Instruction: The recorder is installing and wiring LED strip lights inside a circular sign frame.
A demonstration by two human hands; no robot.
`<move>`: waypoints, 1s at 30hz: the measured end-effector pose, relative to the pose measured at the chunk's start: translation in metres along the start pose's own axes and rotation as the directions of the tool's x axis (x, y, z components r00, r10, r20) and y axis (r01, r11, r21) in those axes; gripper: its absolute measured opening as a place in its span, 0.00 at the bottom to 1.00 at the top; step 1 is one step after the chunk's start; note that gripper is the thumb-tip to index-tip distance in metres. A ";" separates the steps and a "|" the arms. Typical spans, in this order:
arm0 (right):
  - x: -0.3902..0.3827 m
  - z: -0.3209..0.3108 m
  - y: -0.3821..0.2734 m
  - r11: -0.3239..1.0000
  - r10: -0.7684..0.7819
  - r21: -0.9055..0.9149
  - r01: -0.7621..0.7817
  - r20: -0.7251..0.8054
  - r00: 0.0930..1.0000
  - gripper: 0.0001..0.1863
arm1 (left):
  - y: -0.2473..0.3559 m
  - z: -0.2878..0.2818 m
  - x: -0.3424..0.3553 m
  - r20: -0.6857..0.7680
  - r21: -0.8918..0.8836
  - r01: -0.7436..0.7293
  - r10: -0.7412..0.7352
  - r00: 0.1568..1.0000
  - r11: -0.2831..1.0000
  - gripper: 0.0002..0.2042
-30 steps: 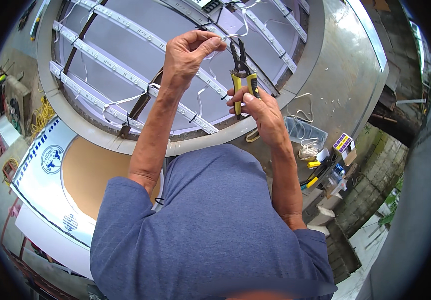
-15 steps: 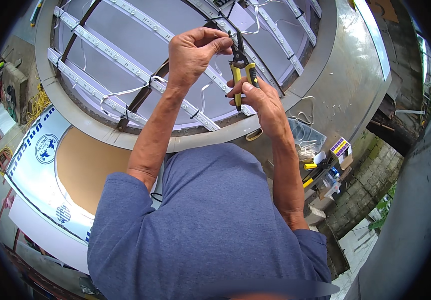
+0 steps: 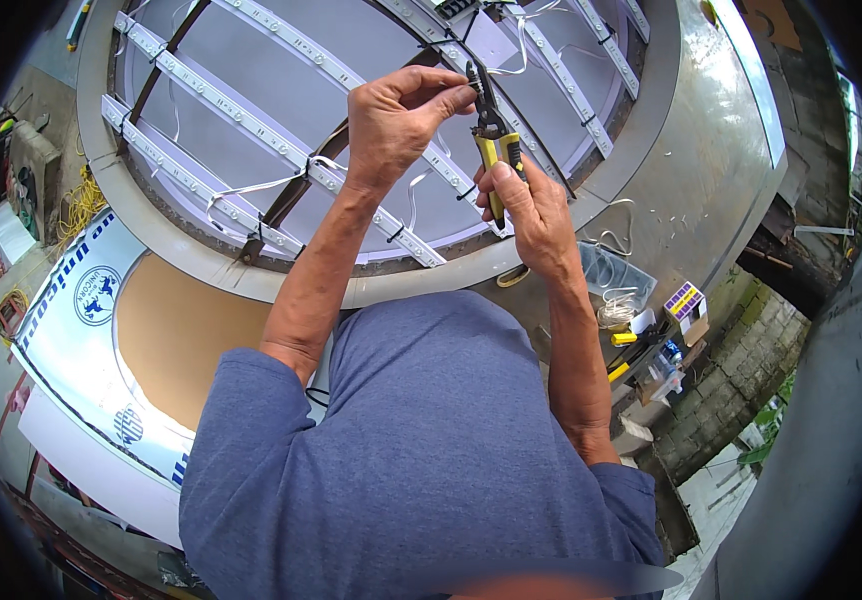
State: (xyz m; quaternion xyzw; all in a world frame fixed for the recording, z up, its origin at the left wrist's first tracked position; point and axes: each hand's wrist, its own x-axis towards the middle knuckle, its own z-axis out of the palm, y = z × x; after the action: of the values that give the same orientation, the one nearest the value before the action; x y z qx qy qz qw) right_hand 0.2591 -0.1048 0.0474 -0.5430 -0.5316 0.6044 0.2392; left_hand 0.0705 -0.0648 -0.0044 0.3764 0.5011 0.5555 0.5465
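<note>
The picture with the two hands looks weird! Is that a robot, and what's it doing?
No robot here: a person works with two bare hands. The camera sits on the person's head, looking down, so you also see a blue-grey shirt. Its wide lens bends straight edges. The right hand holds a yellow-and-black plier-like tool. The left hand pinches near the tool's tip; what it pinches is too small to tell. Beneath are white strips across a round frame.
</note>
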 end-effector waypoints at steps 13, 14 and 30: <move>0.002 -0.001 0.003 0.998 -0.006 0.066 0.006 -0.006 1.000 0.20 | 0.008 -0.007 0.001 -0.005 0.290 0.036 -0.036 0.999 0.956 0.07; 0.002 -0.002 0.002 0.999 0.001 0.042 -0.001 0.009 1.000 0.20 | 0.007 -0.007 0.001 -0.007 0.290 0.037 -0.036 0.999 0.956 0.07; 0.003 -0.002 0.005 0.989 -0.038 -0.144 0.042 0.030 0.999 0.21 | 0.019 0.004 0.000 -0.142 0.389 0.091 -0.037 0.989 0.917 0.06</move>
State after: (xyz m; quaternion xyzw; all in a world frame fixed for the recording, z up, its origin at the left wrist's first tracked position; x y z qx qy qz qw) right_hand 0.2611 -0.1030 0.0422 -0.5399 -0.5880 0.5666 0.2041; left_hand 0.0704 -0.0624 0.0152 0.4245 0.6497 0.4487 0.4431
